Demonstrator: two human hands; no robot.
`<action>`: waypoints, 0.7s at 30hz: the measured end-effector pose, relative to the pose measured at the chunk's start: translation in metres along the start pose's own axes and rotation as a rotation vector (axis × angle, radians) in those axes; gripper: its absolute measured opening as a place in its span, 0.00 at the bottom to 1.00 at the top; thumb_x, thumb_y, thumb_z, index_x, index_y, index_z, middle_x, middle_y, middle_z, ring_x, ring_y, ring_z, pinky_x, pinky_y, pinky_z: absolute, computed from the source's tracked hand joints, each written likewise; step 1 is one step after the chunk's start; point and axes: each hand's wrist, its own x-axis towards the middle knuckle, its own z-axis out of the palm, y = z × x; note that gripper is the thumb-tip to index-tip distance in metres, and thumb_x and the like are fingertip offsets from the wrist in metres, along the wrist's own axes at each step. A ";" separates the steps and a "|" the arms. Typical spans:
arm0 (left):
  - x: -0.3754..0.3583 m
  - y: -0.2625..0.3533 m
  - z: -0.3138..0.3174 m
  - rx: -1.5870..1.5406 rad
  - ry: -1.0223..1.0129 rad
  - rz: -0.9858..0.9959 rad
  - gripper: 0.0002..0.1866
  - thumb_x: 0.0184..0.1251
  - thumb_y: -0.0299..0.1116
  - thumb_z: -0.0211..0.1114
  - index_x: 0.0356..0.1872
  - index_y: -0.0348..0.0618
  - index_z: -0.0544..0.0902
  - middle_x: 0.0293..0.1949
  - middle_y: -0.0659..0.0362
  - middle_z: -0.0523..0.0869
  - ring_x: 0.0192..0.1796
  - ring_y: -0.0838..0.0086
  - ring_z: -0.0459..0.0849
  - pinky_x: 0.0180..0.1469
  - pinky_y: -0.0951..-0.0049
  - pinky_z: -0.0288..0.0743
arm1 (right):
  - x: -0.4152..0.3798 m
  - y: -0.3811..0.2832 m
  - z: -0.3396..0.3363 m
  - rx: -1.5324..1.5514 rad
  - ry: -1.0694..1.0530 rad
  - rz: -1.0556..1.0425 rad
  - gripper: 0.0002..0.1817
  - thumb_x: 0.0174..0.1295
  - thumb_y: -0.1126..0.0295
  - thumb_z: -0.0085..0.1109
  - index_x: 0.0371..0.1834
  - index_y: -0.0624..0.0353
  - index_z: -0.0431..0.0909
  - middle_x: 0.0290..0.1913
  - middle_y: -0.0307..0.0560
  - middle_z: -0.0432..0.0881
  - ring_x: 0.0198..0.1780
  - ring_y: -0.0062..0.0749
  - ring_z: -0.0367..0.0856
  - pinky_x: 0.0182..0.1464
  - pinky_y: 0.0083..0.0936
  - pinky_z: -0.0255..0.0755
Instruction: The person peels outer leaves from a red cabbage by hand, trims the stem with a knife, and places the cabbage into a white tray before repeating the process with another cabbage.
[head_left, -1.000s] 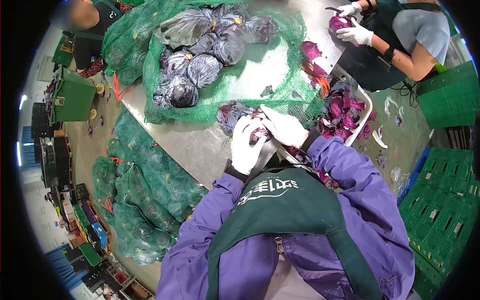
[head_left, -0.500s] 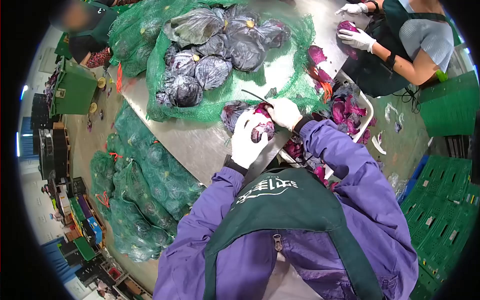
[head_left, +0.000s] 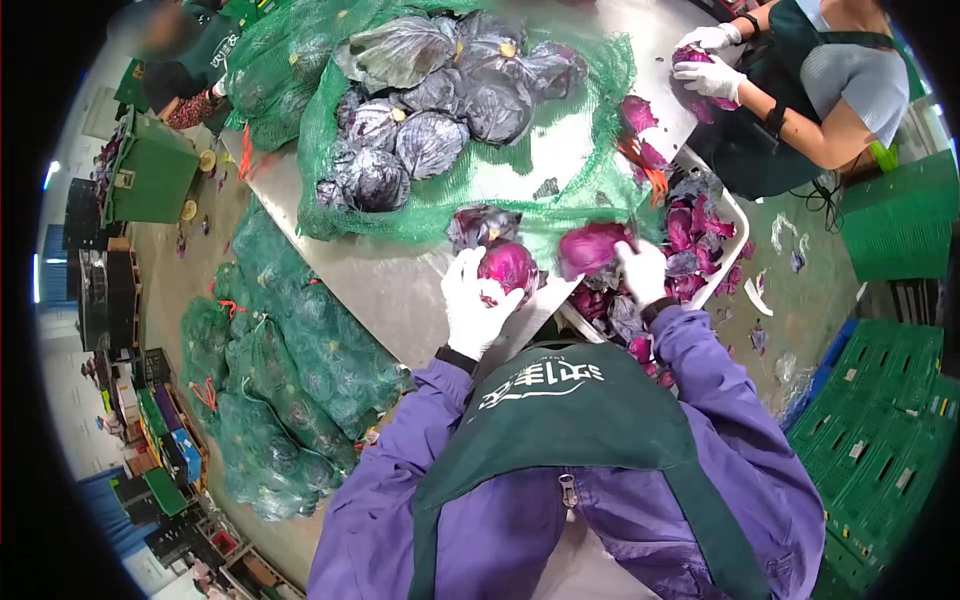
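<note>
A red cabbage (head_left: 508,268) with a glossy purple surface rests in my left hand (head_left: 474,305), whose gloved fingers curl round its near left side. My right hand (head_left: 643,272), also in a white glove, pinches the edge of a loose purple cabbage leaf (head_left: 592,250), slightly blurred, to the right of the cabbage. Just beyond the held cabbage, dark outer leaves (head_left: 482,226) lie on the metal table (head_left: 370,285). Below my right hand, a white tub (head_left: 738,240) holds many stripped leaves.
Several unpeeled cabbages (head_left: 430,145) sit on an opened green mesh bag (head_left: 545,212). Full mesh bags (head_left: 290,380) stand on the floor at left. Across the table, a co-worker's gloved hands (head_left: 712,75) hold another cabbage. Green crates (head_left: 870,430) are stacked at right.
My right hand has moved away from the cabbage, to the right and nearer, with a leaf now in it. The cabbage shows more smooth purple surface. A thin dark strip beside my right hand is no longer visible.
</note>
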 end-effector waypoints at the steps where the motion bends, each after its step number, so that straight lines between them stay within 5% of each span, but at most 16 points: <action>1: -0.004 -0.005 -0.003 0.010 -0.074 -0.010 0.46 0.45 0.43 0.79 0.68 0.41 0.68 0.65 0.44 0.67 0.68 0.49 0.63 0.70 0.54 0.60 | -0.004 -0.009 -0.008 0.098 0.059 0.036 0.17 0.60 0.58 0.64 0.44 0.59 0.79 0.24 0.49 0.79 0.27 0.36 0.79 0.32 0.33 0.73; 4: -0.002 0.000 -0.005 0.017 -0.119 0.027 0.48 0.43 0.43 0.79 0.68 0.42 0.68 0.67 0.44 0.66 0.68 0.49 0.63 0.70 0.54 0.60 | -0.025 -0.101 -0.043 0.305 0.158 -0.113 0.31 0.59 0.62 0.67 0.66 0.51 0.68 0.24 0.45 0.78 0.28 0.29 0.79 0.33 0.29 0.74; 6: 0.002 0.007 -0.007 0.048 -0.162 0.088 0.48 0.42 0.43 0.79 0.69 0.44 0.68 0.67 0.44 0.65 0.67 0.48 0.64 0.69 0.52 0.60 | -0.035 -0.147 -0.040 0.385 -0.163 -0.198 0.35 0.59 0.59 0.67 0.70 0.48 0.65 0.25 0.45 0.79 0.29 0.32 0.80 0.36 0.30 0.76; 8: 0.005 0.014 -0.008 0.058 -0.242 0.137 0.49 0.39 0.42 0.79 0.69 0.48 0.69 0.70 0.44 0.63 0.67 0.48 0.65 0.68 0.51 0.60 | -0.038 -0.171 -0.018 0.240 -0.370 -0.253 0.26 0.61 0.55 0.63 0.62 0.49 0.74 0.26 0.51 0.80 0.30 0.42 0.81 0.39 0.34 0.76; 11: -0.002 0.015 -0.010 0.034 -0.249 0.146 0.48 0.39 0.44 0.80 0.68 0.49 0.70 0.67 0.43 0.64 0.66 0.50 0.66 0.66 0.52 0.63 | -0.006 -0.141 0.036 0.108 -0.246 -0.365 0.17 0.66 0.55 0.53 0.35 0.59 0.82 0.33 0.61 0.82 0.37 0.57 0.80 0.41 0.41 0.75; 14: -0.007 0.011 -0.015 -0.027 -0.162 -0.021 0.48 0.38 0.45 0.82 0.66 0.44 0.71 0.62 0.46 0.67 0.63 0.51 0.67 0.67 0.55 0.64 | 0.013 -0.109 0.035 0.261 -0.254 -0.016 0.17 0.67 0.57 0.52 0.36 0.60 0.81 0.34 0.59 0.83 0.37 0.51 0.82 0.41 0.39 0.75; 18: -0.009 -0.020 -0.011 -0.023 0.024 -0.099 0.43 0.42 0.47 0.81 0.64 0.47 0.74 0.54 0.48 0.68 0.58 0.54 0.70 0.62 0.55 0.68 | -0.023 -0.137 -0.006 0.440 -0.623 -0.518 0.14 0.60 0.70 0.62 0.50 0.56 0.81 0.46 0.47 0.83 0.48 0.39 0.81 0.52 0.32 0.74; 21: 0.004 -0.032 -0.009 -0.026 0.028 -0.049 0.43 0.43 0.47 0.81 0.63 0.47 0.74 0.55 0.47 0.69 0.59 0.54 0.69 0.62 0.55 0.67 | -0.032 -0.142 0.003 0.377 -0.713 -0.527 0.25 0.55 0.73 0.67 0.58 0.56 0.76 0.53 0.46 0.77 0.54 0.37 0.77 0.58 0.31 0.72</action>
